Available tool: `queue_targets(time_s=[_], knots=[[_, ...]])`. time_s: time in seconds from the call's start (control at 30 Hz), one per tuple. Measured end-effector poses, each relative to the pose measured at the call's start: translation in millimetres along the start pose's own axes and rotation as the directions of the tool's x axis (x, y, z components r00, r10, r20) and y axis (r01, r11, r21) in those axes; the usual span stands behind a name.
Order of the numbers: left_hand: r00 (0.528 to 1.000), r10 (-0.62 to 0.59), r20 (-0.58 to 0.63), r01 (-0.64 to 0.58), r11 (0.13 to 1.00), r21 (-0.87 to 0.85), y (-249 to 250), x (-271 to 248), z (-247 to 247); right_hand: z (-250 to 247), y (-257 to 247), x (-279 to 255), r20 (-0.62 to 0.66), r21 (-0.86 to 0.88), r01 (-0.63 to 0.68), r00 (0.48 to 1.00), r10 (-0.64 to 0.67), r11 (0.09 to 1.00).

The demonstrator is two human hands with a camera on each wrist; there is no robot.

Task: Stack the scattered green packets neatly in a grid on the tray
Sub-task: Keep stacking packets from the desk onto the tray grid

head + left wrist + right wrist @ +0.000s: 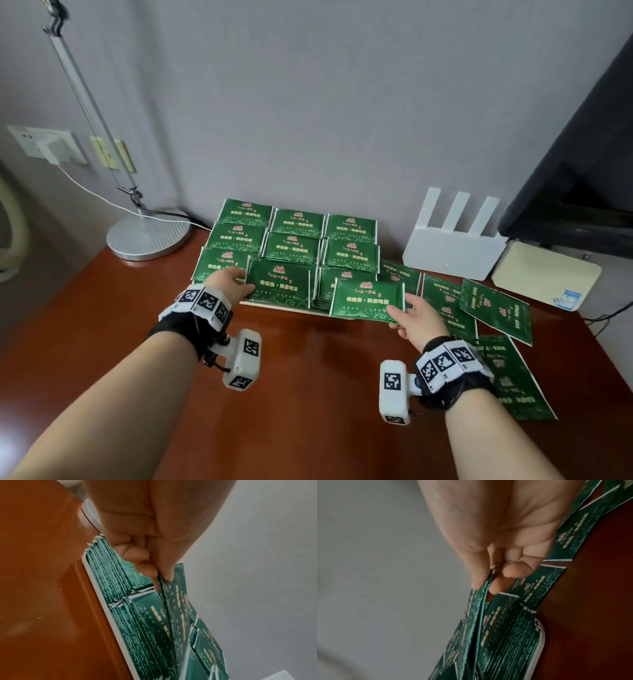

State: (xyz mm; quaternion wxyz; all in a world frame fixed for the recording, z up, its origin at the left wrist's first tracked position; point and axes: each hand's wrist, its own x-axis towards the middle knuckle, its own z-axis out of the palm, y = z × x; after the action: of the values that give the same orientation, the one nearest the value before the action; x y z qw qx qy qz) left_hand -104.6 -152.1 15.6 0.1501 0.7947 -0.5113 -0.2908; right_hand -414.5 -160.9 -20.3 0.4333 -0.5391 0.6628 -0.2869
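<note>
Green packets stand in stacked piles (294, 240) in a three-wide grid on a white tray (284, 307) by the wall. My left hand (233, 281) pinches the left edge of a packet (279, 284) over the front middle pile; the left wrist view shows thumb and fingers (164, 573) on that packet's (180, 609) edge. My right hand (416, 318) pinches the right edge of another packet (366, 301), held above the front right pile. In the right wrist view the thumb and fingers (479, 580) clamp this packet (474, 615). Several loose packets (493, 305) lie on the table to the right.
A white router (452, 253) with three antennas and a cream box (544, 274) stand behind the loose packets. A lamp base (147, 236) sits at the back left, its cable running to wall sockets. A dark monitor (582, 192) hangs over the right. Brown tabletop (308, 377) lies before the tray.
</note>
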Motion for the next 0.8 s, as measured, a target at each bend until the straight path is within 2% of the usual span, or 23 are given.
queue_targets(time_s=[0.13,0.27,0.37,0.5,0.8], knots=[[1.000,0.016,0.018,-0.015,0.999,-0.045,-2,23,-2,17,-10,16,-0.014,0.041,-0.020,1.000,0.020,0.999],[0.999,0.029,0.036,-0.027,0.998,-0.063,1,46,1,25,-14,35,-0.070,-0.027,-0.018,0.997,0.016,0.999],[0.998,0.045,0.036,-0.044,0.998,-0.034,4,59,3,30,-15,47,-0.107,-0.143,0.008,0.994,-0.024,0.990],[0.999,0.029,0.029,-0.029,0.999,-0.021,5,63,5,36,-17,54,-0.078,-0.307,0.003,0.997,-0.028,0.952],[0.997,0.075,0.017,-0.077,0.987,0.143,9,64,11,37,-13,60,-0.092,-0.332,-0.001,0.995,-0.031,0.943]])
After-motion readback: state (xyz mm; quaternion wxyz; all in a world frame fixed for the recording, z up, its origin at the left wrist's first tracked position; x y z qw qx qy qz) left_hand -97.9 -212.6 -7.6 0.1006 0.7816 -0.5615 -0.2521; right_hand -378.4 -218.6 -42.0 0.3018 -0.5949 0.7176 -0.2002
